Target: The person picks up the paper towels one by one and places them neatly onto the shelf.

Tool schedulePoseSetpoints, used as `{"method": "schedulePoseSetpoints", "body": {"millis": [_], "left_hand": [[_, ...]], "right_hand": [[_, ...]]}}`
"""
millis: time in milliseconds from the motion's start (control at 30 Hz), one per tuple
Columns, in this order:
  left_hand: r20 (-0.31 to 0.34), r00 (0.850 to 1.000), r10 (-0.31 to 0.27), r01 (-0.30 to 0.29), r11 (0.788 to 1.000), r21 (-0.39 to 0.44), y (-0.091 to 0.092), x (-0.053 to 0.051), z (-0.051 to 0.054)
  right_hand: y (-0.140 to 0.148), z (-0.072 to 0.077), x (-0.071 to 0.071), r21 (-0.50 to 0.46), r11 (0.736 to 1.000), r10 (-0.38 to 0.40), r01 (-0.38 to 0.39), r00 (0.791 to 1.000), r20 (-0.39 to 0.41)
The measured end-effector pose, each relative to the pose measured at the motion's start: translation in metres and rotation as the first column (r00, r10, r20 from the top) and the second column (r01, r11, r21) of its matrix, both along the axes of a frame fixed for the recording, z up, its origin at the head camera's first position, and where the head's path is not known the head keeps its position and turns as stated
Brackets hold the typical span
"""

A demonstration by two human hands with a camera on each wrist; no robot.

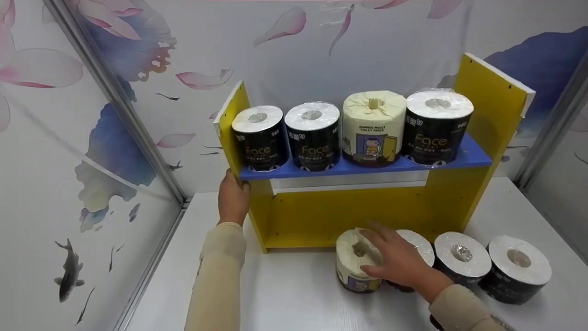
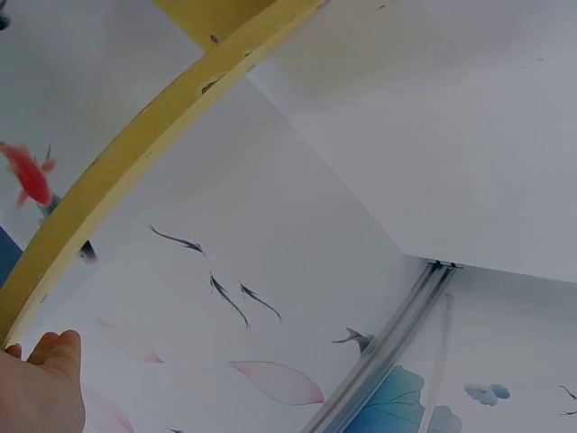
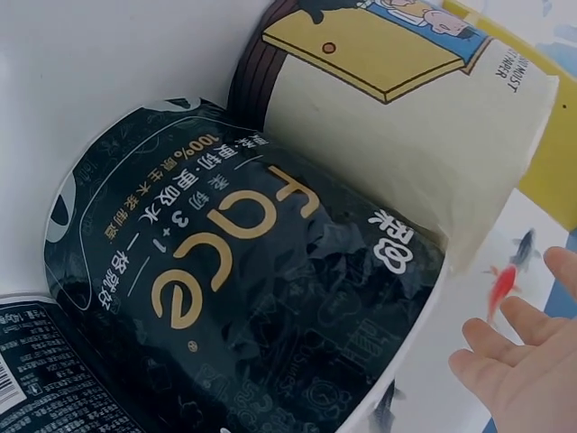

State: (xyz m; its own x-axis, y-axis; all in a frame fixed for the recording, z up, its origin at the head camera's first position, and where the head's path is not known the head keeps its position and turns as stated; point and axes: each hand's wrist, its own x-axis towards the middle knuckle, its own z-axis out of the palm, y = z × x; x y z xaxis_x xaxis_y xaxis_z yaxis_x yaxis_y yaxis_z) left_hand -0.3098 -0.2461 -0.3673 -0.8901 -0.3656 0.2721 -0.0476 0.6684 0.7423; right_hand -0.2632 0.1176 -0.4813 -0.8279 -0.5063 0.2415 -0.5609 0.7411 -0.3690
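Observation:
My left hand grips the left side of a yellow and blue shelf, just below its blue board. In the left wrist view, fingers of the left hand meet the yellow edge of the side panel. Over a cream-wrapped toilet roll on the table hovers my right hand, its fingers spread. The right wrist view has the right hand apart from a black "Face" toilet roll, with the cream roll beyond. Part of the black roll is hidden under the hand in the head view.
On the blue board stand three black-wrapped rolls, one a toilet roll at the left end, and a cream roll. More black-wrapped rolls line the white table at right. Patterned wall panels enclose the table.

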Motion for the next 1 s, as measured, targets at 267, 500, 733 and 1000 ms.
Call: {"method": "schedulePoseSetpoints", "body": {"millis": [267,500,733,1000], "left_hand": [[-0.015,1.000,-0.007,0.007,1.000,0.002,0.002,0.000,0.001],[-0.002,1.000,0.000,0.000,1.000,0.003,0.001,0.001,0.001],[-0.012,1.000,-0.008,0.008,1.000,0.019,0.000,0.001,-0.002],[-0.025,1.000,-0.016,0.017,0.999,0.035,0.000,0.000,-0.003]], "right_hand": [[-0.001,0.000,-0.003,0.077,0.997,-0.007,0.001,0.996,0.085],[-0.005,-0.002,-0.007,0.121,0.992,0.020,-0.034,0.993,0.118],[-0.009,-0.003,-0.012,0.153,0.985,0.056,-0.082,0.985,0.165],[-0.011,-0.006,-0.017,0.137,0.983,0.090,-0.122,0.971,0.220]]}}
